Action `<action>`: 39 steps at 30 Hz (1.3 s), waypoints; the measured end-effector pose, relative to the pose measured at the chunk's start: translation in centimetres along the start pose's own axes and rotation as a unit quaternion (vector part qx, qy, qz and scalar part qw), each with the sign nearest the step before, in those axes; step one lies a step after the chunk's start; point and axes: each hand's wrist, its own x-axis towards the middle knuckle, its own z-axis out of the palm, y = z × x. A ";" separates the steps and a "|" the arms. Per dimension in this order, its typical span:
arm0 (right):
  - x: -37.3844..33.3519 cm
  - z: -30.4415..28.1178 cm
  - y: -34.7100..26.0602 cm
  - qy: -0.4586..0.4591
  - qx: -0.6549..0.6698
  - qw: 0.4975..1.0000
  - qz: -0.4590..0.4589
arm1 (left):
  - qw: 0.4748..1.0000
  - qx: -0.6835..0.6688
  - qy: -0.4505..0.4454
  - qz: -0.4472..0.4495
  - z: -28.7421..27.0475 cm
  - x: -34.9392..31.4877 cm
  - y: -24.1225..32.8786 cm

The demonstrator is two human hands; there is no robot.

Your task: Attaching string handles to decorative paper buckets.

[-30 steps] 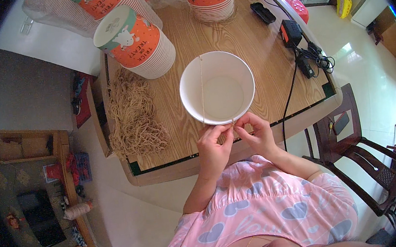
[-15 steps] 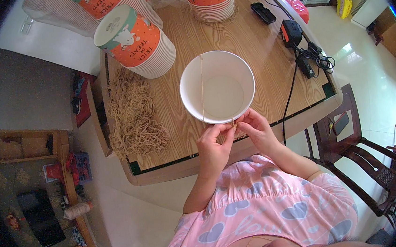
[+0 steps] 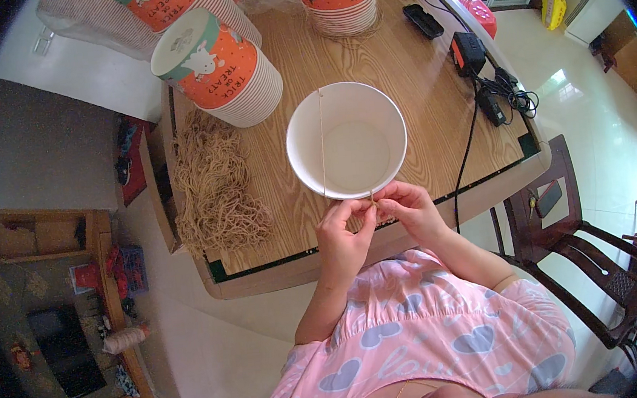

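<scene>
A white paper bucket [image 3: 301, 151] stands mouth up at the near part of the table. A thin tan string [image 3: 322, 142] runs across its mouth from the far rim to the near rim, left of the middle. At the near rim, my left hand [image 3: 342, 231] pinches the string's end between thumb and forefinger. My right hand [image 3: 415, 209] is closed beside it, thumb and forefinger pressed on the same bit of string. The fingertips almost meet just below the rim. Whether a knot lies between them is too small to tell.
A heap of tan twine [image 3: 220, 196] lies left of the bucket. Nested orange printed buckets [image 3: 220, 67] lean behind it, and another stack [image 3: 339, 4] stands at the back. Black adapters [image 3: 470, 53] and cables are on the right. A dark wooden chair [image 3: 552, 224] stands beyond the table's right edge.
The bucket has shifted slightly to the left, and the string across it with it. My right hand's fingers have moved a little left, closer to my left fingertips.
</scene>
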 end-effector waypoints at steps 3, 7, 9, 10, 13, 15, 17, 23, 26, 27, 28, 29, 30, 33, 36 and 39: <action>0.0 0.1 -0.1 0.016 -0.028 0.999 0.000 | 1.000 0.021 0.011 0.005 0.0 0.0 0.0; 0.1 -0.3 -0.2 0.011 -0.045 0.999 0.007 | 1.000 0.021 0.010 -0.011 -0.2 0.0 -0.2; 0.1 -0.3 -0.4 -0.001 -0.060 0.998 0.005 | 1.000 0.023 0.010 -0.011 -0.3 0.1 -0.2; 0.2 -0.4 -0.5 -0.001 -0.060 0.998 0.005 | 0.999 0.033 0.008 -0.008 -0.4 0.1 -0.1; 0.2 -0.4 -0.6 -0.009 -0.062 0.998 -0.004 | 0.999 0.044 0.006 -0.007 -0.5 0.1 0.1; 0.2 -0.4 -0.5 -0.017 -0.057 0.998 -0.012 | 0.999 0.045 0.008 -0.011 -0.4 0.2 0.3; 0.3 -0.3 -0.3 -0.015 -0.045 0.999 -0.002 | 0.999 0.038 0.016 0.005 -0.4 0.2 0.4; 0.5 -1.0 0.8 -0.011 -0.018 1.000 0.016 | 0.997 0.065 0.010 0.042 -0.4 0.2 0.1; 0.5 -1.1 1.0 -0.016 -0.001 1.000 0.022 | 0.996 0.073 0.016 0.043 -0.4 0.1 0.1; 0.5 -1.1 1.0 -0.020 0.003 1.000 0.023 | 0.996 0.073 0.017 0.043 -0.4 0.1 0.2; 0.5 -1.1 1.0 -0.020 0.003 1.000 0.023 | 0.995 0.078 0.017 0.051 -0.4 0.1 0.2; 0.5 -1.0 1.0 -0.021 -0.003 1.000 0.021 | 0.995 0.083 0.017 0.059 -0.4 0.1 0.2; 0.5 -1.0 1.0 -0.021 -0.009 1.000 0.019 | 0.995 0.083 0.017 0.060 -0.3 0.1 0.2; 0.6 -1.1 1.3 -0.019 -0.025 0.999 0.011 | 0.991 0.095 0.025 0.088 -0.3 0.0 0.1; 0.6 -1.0 1.3 -0.011 -0.040 0.999 0.005 | 0.991 0.094 0.030 0.092 -0.3 0.0 0.0; 0.7 -0.9 1.5 0.002 -0.102 0.995 -0.005 | 0.992 0.082 0.033 0.095 -0.1 0.1 0.1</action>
